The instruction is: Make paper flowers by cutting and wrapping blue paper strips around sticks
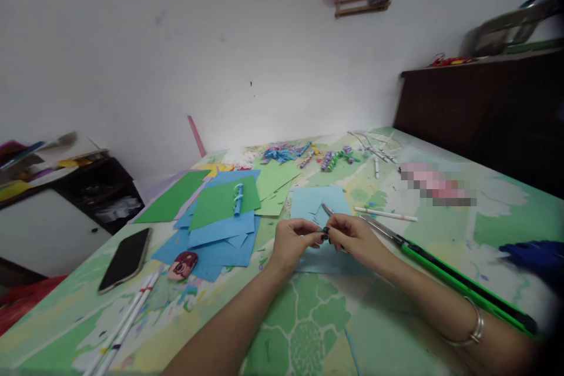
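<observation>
My left hand [296, 242] and my right hand [355, 239] meet over a light blue sheet of paper [304, 201]. Thumbs and fingertips are pinched together, and whatever lies between them is too small or hidden to make out. A pointed metal tip [327, 210] shows just beyond my right fingers; its other end is hidden behind that hand. Thin paper slivers lie on the sheet near this tip. Beside my right forearm, a green utility knife [453, 276] rests with its blade extended toward my right hand.
Green paper [215, 202] and blue sheets [238, 252] are piled left, with a rolled blue strip [238, 200] on top. A phone [126, 259], a pink case [183, 265] and white sticks [127, 323] lie left. Curled paper pieces [282, 153] sit at the back. A white stick [386, 214] lies right.
</observation>
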Demonstrator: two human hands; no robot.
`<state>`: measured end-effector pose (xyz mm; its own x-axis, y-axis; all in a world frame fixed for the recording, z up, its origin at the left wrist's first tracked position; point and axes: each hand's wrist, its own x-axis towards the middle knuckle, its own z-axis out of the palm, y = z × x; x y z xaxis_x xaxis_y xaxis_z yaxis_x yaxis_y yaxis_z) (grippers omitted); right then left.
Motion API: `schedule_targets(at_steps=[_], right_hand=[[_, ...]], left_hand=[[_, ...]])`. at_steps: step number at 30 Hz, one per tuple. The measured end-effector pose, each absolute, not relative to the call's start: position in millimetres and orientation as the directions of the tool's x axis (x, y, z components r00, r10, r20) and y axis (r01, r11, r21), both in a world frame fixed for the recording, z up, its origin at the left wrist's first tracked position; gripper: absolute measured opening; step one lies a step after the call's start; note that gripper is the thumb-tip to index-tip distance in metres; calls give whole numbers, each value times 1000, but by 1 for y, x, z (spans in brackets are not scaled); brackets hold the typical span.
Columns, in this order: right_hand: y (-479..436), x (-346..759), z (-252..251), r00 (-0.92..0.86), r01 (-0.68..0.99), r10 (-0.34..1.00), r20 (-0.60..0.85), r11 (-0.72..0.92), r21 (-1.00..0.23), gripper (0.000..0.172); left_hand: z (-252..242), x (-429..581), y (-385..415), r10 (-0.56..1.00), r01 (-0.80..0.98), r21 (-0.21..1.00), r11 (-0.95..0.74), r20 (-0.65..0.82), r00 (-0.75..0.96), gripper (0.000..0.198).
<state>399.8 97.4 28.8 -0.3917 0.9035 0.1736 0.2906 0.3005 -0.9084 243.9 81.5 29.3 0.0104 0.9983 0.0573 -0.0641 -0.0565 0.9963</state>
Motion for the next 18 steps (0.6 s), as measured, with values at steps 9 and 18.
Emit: schedule_targets(at_steps=[9,18], right_hand=[[99,402,34,-401,108,906,132,190,-976,9],[98,403,39,-361,29,915,181,205,-978,5]], left_hand=[[30,243,83,989,-253,965,71,-36,140,28],[28,242,86,999,-242,970,34,-33,5,23]])
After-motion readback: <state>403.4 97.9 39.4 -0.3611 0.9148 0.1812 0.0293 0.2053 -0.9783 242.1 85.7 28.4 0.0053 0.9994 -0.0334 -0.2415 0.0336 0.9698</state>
